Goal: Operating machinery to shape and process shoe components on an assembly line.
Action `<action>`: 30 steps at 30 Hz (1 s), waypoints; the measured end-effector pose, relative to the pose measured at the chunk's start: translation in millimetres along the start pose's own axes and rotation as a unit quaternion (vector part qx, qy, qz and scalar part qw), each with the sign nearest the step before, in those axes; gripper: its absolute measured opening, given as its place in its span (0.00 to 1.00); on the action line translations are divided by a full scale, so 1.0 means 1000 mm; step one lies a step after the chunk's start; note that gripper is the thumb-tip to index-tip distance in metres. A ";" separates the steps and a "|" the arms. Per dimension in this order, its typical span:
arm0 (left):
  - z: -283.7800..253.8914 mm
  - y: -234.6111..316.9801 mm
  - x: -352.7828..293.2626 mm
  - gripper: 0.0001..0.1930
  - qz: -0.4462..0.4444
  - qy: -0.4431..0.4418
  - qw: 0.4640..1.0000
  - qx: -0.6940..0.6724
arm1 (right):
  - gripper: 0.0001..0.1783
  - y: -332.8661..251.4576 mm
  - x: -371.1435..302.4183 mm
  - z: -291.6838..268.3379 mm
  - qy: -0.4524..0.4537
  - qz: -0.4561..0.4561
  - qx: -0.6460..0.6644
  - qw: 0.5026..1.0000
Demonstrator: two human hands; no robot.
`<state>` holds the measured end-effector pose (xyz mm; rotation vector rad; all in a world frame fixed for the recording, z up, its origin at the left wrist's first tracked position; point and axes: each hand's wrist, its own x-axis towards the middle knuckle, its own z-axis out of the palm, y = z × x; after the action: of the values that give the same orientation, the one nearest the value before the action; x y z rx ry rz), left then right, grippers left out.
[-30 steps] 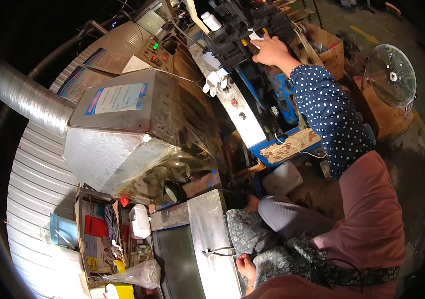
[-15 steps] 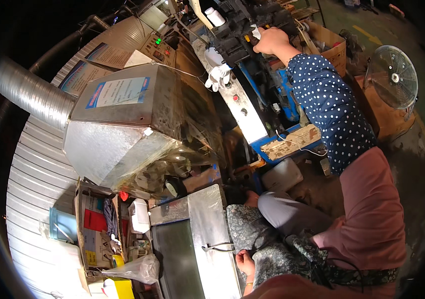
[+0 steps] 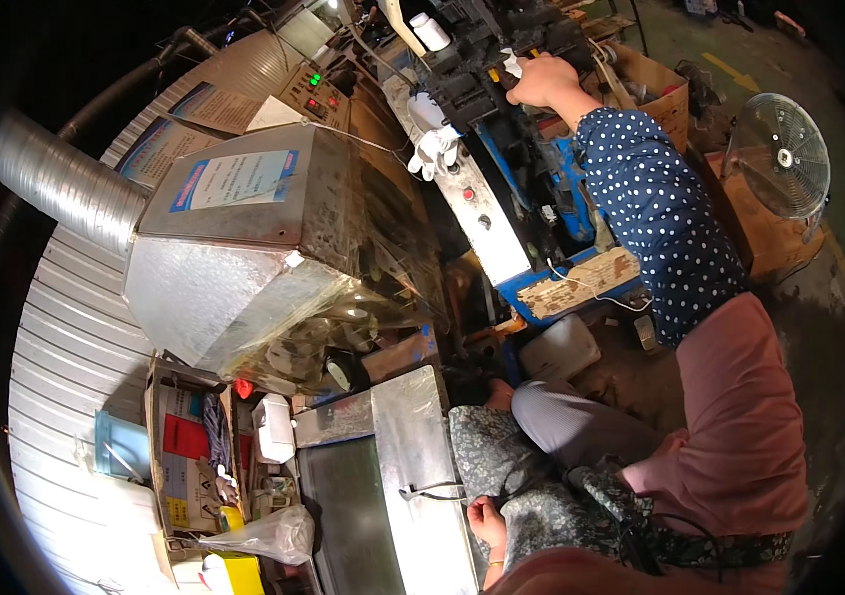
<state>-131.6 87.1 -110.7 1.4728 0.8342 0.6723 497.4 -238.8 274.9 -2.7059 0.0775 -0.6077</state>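
At the top of the frame, the right hand (image 3: pixel 541 81) grips a machine (image 3: pixel 502 59) part; moving parts could pinch it. The left hand (image 3: pixel 487 523) rests curled, holding nothing, at the bottom.

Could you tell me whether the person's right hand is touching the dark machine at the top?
Touching. The head view shows the right hand resting on the dark machine, its fingers curled onto a part there, no gap visible.

A workshop: metal machine hood (image 3: pixel 244 248), duct (image 3: pixel 60 178), corrugated wall (image 3: pixel 56 397)
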 end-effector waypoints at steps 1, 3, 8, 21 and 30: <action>-0.001 -0.002 0.001 0.06 0.007 -0.003 1.000 -0.002 | 0.39 0.000 0.001 0.000 -0.006 -0.003 0.001 1.000; -0.002 -0.006 0.002 0.06 -0.001 -0.001 1.000 -0.013 | 0.39 0.000 0.003 -0.001 -0.026 -0.003 -0.001 1.000; -0.004 -0.010 0.003 0.05 -0.026 -0.009 0.999 -0.035 | 0.41 0.005 -0.010 -0.002 -0.026 -0.010 0.006 1.000; -0.006 -0.001 0.005 0.05 -0.052 -0.042 0.996 -0.060 | 0.48 0.044 -0.098 0.010 0.008 -0.017 0.064 0.998; -0.008 0.132 0.023 0.21 -0.120 -0.348 0.918 -0.148 | 0.45 0.057 -0.166 0.006 0.127 -0.144 0.145 0.971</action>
<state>-111.3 112.2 19.3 1.1792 0.3248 0.0533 351.3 -267.9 182.0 -2.3600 -0.3197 -0.9674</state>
